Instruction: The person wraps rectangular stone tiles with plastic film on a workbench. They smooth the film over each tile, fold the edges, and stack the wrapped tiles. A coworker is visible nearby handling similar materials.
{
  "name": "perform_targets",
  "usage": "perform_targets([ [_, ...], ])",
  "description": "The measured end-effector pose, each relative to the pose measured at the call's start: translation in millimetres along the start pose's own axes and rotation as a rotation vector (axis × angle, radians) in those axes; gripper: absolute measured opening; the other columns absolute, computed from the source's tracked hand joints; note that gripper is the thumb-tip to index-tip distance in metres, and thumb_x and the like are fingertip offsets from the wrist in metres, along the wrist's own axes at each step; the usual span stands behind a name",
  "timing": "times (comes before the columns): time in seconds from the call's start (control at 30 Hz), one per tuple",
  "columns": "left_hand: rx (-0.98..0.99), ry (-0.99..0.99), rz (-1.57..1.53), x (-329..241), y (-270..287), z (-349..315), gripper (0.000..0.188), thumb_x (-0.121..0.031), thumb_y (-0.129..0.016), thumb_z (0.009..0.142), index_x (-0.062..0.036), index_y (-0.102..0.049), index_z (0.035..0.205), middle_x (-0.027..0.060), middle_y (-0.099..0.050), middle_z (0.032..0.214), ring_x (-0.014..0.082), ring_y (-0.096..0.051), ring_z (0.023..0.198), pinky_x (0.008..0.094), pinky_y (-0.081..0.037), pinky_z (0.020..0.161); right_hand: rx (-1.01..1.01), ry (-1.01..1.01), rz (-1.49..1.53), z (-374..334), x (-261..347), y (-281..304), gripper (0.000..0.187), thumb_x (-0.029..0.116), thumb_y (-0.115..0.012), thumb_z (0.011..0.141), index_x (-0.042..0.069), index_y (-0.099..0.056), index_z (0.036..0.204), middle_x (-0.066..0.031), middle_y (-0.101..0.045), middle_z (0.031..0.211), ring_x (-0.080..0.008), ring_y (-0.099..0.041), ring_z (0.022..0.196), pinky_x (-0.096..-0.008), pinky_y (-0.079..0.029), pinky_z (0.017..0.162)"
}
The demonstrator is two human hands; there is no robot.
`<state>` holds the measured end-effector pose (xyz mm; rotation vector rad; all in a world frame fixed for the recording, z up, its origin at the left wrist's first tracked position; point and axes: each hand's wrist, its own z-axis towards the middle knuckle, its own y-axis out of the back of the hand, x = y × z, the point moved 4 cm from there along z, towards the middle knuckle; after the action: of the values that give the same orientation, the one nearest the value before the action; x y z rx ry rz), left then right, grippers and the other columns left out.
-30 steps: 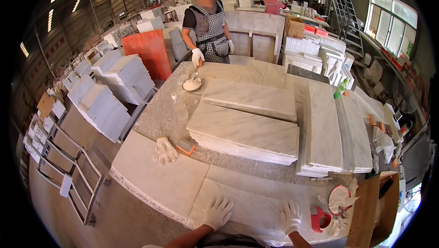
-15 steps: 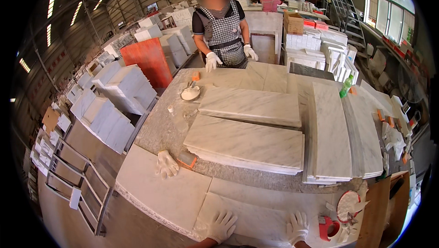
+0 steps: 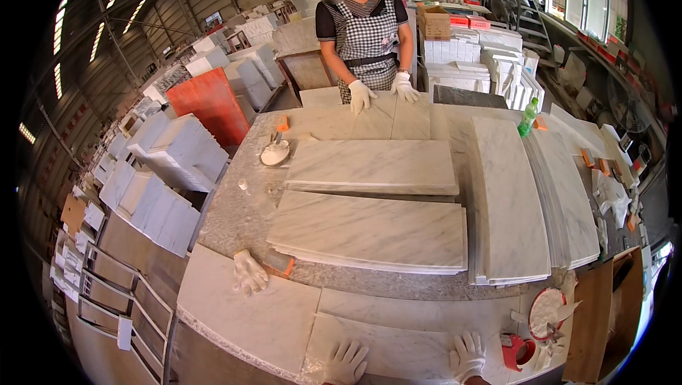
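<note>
Both my hands wear white gloves and lie on a pale grey-veined marble slab (image 3: 398, 337) at the near edge of the table. Fingers spread, my left hand (image 3: 346, 362) rests near the slab's left end, close to a joint with another slab (image 3: 241, 317). My right hand (image 3: 467, 356) presses flat toward the right end, fingers stretched out. Right of it sit a red tape dispenser (image 3: 517, 351) and a red-rimmed bowl of white paste (image 3: 547, 312) with tools in it. A loose white glove (image 3: 249, 271) lies on the left slab beside an orange-edged scraper (image 3: 278, 264).
Stacked marble slabs (image 3: 369, 232) fill the table's middle, with more (image 3: 508, 200) on the right. A putty bowl (image 3: 275, 153) and green bottle (image 3: 528, 118) stand farther back. Across the table a co-worker (image 3: 366, 37) rests gloved hands on a slab. A metal rack (image 3: 131, 307) stands left.
The co-worker has moved right and now has both hands down on the far slab. The view has shifted slightly; my hands stay on the near slab.
</note>
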<state>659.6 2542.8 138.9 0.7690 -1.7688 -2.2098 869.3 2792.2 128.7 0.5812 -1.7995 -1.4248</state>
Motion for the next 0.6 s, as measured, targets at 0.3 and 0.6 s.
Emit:
perform_targets([
  [0.3,-0.025,-0.003,-0.008,1.3,-0.5,-2.1,0.048,-0.031,-0.058,0.089,-0.0123,-0.055,0.133,0.0160,-0.049,0.140,0.0388,-0.037,0.136,0.0574,-0.023,0.113,-0.130,0.041,0.133,-6.7,4.7,10.6,0.048,0.029,-0.058,0.080,0.009,-0.061,0.123,-0.0192,-0.052,0.133,-0.0459,-0.043,0.126,-0.0587,-0.031,0.106],
  [0.6,-0.013,-0.005,0.006,1.5,-3.2,-2.8,0.048,-0.032,-0.058,0.089,-0.0124,-0.055,0.133,0.0159,-0.049,0.140,0.0386,-0.037,0.136,0.0570,-0.024,0.114,-0.144,0.038,0.133,-6.9,2.0,8.0,0.048,0.030,-0.058,0.080,0.009,-0.062,0.123,-0.0191,-0.052,0.133,-0.0454,-0.043,0.126,-0.0588,-0.032,0.105],
])
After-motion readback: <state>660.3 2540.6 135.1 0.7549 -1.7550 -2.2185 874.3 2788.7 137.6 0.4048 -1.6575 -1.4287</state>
